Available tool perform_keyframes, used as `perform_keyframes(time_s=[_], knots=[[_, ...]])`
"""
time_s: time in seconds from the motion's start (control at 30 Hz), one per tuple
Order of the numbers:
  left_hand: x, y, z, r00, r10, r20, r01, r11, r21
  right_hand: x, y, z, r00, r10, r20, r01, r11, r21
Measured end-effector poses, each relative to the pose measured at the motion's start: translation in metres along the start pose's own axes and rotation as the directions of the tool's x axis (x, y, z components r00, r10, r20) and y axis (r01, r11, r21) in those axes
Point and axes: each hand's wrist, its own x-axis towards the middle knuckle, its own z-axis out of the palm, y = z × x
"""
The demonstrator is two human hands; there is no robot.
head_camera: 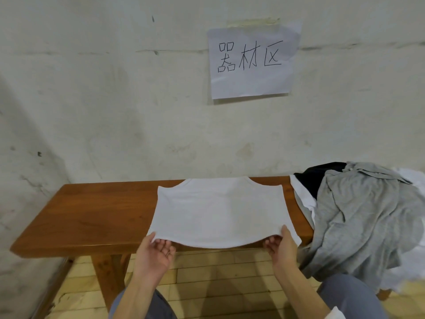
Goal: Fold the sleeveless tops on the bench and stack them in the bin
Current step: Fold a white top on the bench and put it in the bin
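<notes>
Stained white wall backs the brown worktop [92,215], where a white sleeveless top [218,212] lies flat, neckline toward 12 o'clock. At its 7 o'clock corner the left hand [155,249] pinches the near hem, and the right hand [281,246] pinches it at 5 o'clock, thumbs above, fingers beneath. That hem overhangs the front edge. Bare wood stretches toward 9 o'clock; a clothes heap [358,215] crowds 3 o'clock, just beside the top.

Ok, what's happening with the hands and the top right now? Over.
Both pinching near hem: left hand, right hand. One white top spread on bench. Right end: clothes pile; no bin in view.
</notes>
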Motion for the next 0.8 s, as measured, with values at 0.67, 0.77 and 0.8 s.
perform_keyframes(time_s=[0.67,0.77,0.8], knots=[[-0.097,0.002,0.069,0.718,0.643,-0.266,-0.642,0.760,0.102,-0.089,-0.066,0.002,0.813,-0.565,-0.143,0.544,0.823,-0.162],[-0.092,0.000,0.067,0.745,0.616,-0.257,-0.613,0.783,0.100,-0.084,-0.062,-0.002,0.808,-0.579,-0.106,0.554,0.809,-0.195],[-0.089,0.000,0.066,0.749,0.611,-0.257,-0.608,0.788,0.098,-0.082,-0.060,-0.003,0.812,-0.575,-0.099,0.550,0.811,-0.199]])
